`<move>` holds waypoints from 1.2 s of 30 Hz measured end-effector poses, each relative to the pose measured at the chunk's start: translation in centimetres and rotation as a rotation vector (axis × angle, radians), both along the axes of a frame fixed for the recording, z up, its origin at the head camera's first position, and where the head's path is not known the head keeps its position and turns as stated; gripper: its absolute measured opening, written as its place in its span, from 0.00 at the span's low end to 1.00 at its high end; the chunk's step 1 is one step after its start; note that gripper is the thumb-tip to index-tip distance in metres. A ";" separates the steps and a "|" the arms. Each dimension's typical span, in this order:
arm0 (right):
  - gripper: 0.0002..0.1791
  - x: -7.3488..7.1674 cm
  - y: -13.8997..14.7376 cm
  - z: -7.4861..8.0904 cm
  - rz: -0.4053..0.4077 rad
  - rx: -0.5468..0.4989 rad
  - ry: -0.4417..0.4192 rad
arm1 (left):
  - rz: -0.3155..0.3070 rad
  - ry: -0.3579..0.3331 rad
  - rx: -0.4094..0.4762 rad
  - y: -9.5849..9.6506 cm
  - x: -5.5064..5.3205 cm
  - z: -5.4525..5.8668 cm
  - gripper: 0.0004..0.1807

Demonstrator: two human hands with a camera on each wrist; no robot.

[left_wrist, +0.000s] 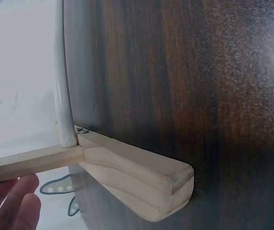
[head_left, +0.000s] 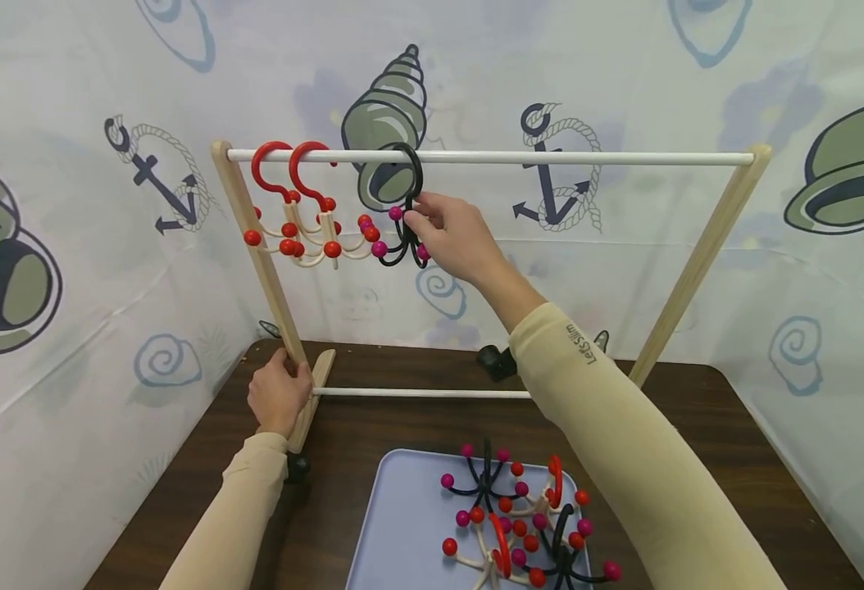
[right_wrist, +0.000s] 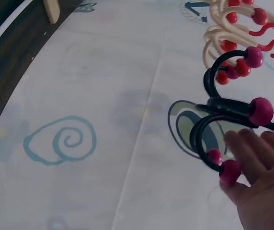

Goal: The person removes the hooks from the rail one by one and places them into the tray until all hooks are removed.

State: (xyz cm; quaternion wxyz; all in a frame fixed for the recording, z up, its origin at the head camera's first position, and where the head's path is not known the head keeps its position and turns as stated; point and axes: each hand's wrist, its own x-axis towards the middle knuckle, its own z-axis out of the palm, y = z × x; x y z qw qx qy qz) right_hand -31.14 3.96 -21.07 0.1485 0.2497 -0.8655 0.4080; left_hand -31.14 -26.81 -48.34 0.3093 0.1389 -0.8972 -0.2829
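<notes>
My right hand [head_left: 456, 235] pinches a black multi-arm hook [head_left: 416, 174] with magenta ball tips by its stem. The hook's curved top loops over the white upper rod [head_left: 587, 158]. In the right wrist view, its curled arms [right_wrist: 228, 106] spread beside the fingers of my right hand [right_wrist: 266, 177]. Low on the left, my left hand [head_left: 279, 395] grips the rack's wooden side post [head_left: 273, 287]; the left wrist view shows fingers of the left hand [left_wrist: 15, 203] around that post [left_wrist: 36, 161]. Two cream hooks with red tops [head_left: 270, 156] and red balls hang left of the black one.
On the brown table [head_left: 373, 426], a pale blue tray [head_left: 395, 508] holds several more hooks, black [head_left: 485, 485] and cream-and-red [head_left: 501, 545], tangled together. A white lower rod [head_left: 417, 393] joins the rack's feet. The right wooden post [head_left: 698, 270] stands behind my right forearm.
</notes>
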 end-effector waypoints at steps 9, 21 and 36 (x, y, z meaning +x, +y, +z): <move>0.24 -0.1 -0.7 0.3 -0.095 0.017 -0.097 | 0.007 -0.013 0.000 0.3 0.2 0.4 0.08; 0.19 -0.2 -1.2 0.3 -0.274 0.067 -0.023 | 0.007 -0.013 0.003 0.1 0.1 0.1 0.08; 0.12 -0.2 1.0 2.0 -0.271 0.034 0.054 | 0.004 -0.010 0.006 -0.1 0.1 0.0 0.09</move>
